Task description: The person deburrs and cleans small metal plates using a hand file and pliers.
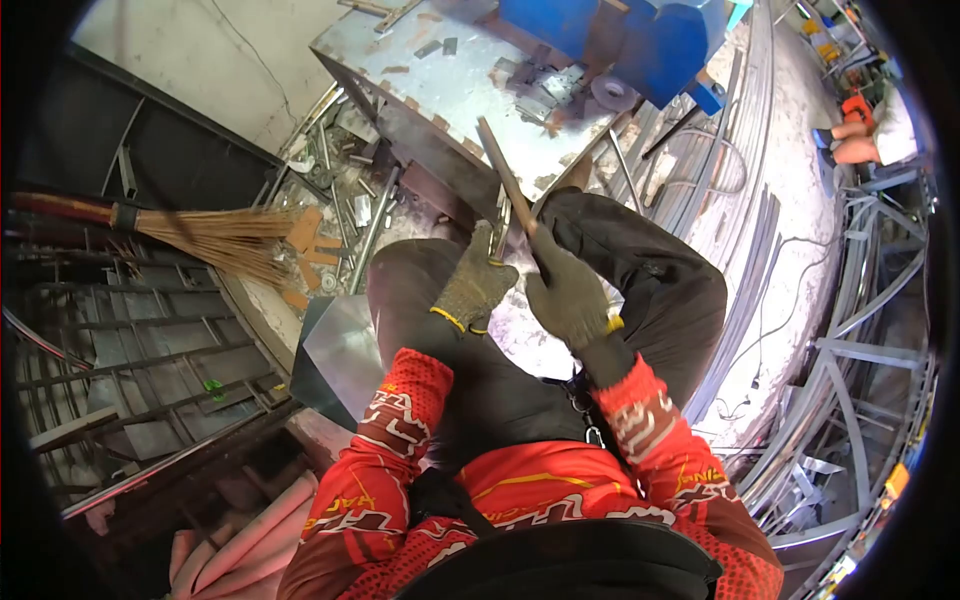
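My right hand [570, 298], in a dark work glove with a yellow cuff edge, is closed round the lower end of a long narrow brown bar [505, 170]. The bar slants up and left, its far tip overlapping the metal-topped table in this view. My left hand [475, 285], gloved alike, is beside it over my lap with curled fingers. A thin, shiny edge shows near the left fingertips, but I cannot tell what that hand holds. Both hands are between my knees, in front of the table [400, 60].
Metal scraps [545, 88] and a grey disc [613, 93] lie on the table near a blue box-like object [640, 45]. A straw broom [215, 238] and offcuts are at left. Long metal strips [750, 260] and frames [850, 400] fill the right; another person's legs [853, 145] show beyond.
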`<action>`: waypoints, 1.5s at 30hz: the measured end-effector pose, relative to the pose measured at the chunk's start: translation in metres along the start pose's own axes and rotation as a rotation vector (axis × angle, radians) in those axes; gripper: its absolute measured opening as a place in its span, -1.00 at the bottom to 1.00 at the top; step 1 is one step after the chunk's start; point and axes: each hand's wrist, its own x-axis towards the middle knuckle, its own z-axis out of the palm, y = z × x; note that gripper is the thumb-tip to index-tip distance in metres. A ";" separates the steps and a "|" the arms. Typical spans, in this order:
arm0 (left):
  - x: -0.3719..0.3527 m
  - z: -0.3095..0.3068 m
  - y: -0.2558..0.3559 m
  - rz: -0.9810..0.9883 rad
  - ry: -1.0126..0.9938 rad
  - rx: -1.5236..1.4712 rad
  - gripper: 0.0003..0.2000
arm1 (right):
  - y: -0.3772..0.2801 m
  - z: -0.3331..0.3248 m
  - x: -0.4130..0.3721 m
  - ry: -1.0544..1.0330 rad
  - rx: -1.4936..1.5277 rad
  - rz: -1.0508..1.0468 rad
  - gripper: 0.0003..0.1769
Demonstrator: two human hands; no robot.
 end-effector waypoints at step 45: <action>-0.011 -0.042 0.107 -0.425 0.083 -1.157 -0.64 | 0.013 -0.055 0.066 0.435 -0.128 -0.281 -0.52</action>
